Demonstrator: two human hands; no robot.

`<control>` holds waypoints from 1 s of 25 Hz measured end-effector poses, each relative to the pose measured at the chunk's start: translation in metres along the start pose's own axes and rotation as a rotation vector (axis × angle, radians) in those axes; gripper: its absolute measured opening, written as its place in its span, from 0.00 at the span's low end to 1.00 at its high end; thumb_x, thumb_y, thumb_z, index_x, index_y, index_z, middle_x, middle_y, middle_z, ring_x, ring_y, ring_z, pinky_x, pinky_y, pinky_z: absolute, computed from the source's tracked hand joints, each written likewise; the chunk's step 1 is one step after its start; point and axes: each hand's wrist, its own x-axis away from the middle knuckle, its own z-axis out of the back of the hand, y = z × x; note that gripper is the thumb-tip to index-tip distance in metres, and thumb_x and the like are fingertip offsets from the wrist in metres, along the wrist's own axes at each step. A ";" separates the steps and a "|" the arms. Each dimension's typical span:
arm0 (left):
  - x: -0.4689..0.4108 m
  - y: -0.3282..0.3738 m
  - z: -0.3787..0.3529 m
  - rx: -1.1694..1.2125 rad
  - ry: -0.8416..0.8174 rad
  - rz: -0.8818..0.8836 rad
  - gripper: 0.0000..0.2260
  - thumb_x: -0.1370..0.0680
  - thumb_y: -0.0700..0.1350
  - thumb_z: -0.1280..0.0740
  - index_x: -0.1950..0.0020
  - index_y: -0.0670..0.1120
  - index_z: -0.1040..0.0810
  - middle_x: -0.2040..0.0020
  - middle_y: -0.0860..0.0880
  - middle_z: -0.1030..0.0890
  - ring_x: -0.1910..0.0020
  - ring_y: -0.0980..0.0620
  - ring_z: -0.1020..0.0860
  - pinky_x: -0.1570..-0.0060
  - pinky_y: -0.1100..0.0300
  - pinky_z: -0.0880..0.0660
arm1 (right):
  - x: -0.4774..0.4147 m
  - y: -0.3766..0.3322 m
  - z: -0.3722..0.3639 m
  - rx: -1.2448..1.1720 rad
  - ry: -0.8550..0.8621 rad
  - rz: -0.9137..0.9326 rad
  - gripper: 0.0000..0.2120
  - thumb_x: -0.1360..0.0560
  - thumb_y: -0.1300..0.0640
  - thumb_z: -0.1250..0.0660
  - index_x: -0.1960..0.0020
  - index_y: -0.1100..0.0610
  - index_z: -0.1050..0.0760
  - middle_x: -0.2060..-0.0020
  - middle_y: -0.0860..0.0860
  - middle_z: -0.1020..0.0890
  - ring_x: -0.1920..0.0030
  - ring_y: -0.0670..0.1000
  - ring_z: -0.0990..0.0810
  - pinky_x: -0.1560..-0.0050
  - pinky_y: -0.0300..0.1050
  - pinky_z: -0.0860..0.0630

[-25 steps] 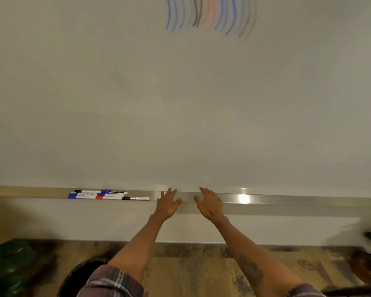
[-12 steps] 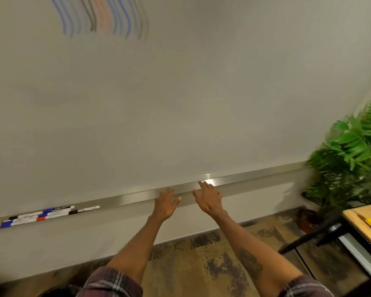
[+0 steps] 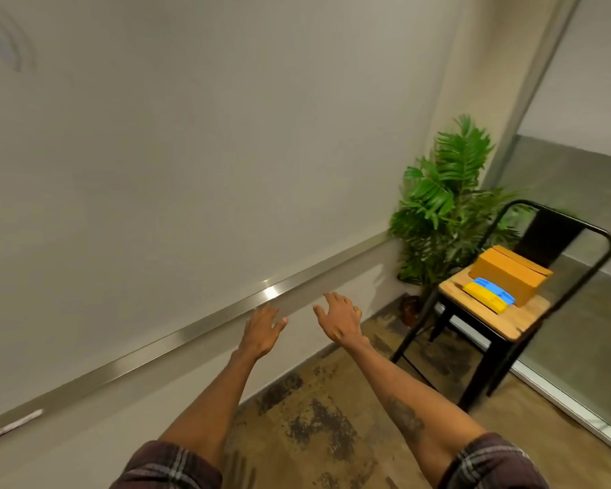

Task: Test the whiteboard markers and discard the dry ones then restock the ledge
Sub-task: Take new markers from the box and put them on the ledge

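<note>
One head-worn camera looks forward and down, rolled so the scene tilts. The whiteboard fills the frame from 9 to 12 o'clock, and its ledge slants from 8 toward 2 o'clock. The view is close to the board: the outstretched left hand and right hand sit near centre. A chair lies at 3 o'clock and a plant near 2.

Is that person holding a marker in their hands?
No, the left hand and the right hand both have spread, empty fingers near the ledge.
</note>
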 end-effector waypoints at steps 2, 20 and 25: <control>-0.011 0.026 -0.016 0.012 -0.028 -0.060 0.25 0.17 0.56 0.42 0.22 0.50 0.39 0.20 0.47 0.43 0.20 0.44 0.49 0.23 0.45 0.48 | -0.001 0.027 0.020 0.001 0.036 -0.050 0.27 0.19 0.43 0.45 0.25 0.54 0.37 0.26 0.53 0.33 0.26 0.56 0.37 0.28 0.61 0.42; -0.091 0.210 -0.140 -0.051 -0.235 -0.456 0.23 0.17 0.50 0.39 0.22 0.47 0.36 0.21 0.46 0.38 0.22 0.46 0.41 0.24 0.50 0.45 | -0.008 0.221 0.121 0.015 0.236 -0.405 0.27 0.19 0.43 0.44 0.24 0.54 0.38 0.25 0.54 0.34 0.25 0.56 0.38 0.27 0.60 0.42; -0.136 0.256 -0.172 -0.056 -0.291 -0.498 0.24 0.18 0.49 0.37 0.23 0.48 0.36 0.21 0.46 0.38 0.22 0.47 0.41 0.25 0.51 0.44 | -0.034 0.261 0.135 -0.015 0.272 -0.472 0.27 0.19 0.44 0.43 0.24 0.54 0.37 0.26 0.53 0.32 0.26 0.56 0.36 0.28 0.61 0.39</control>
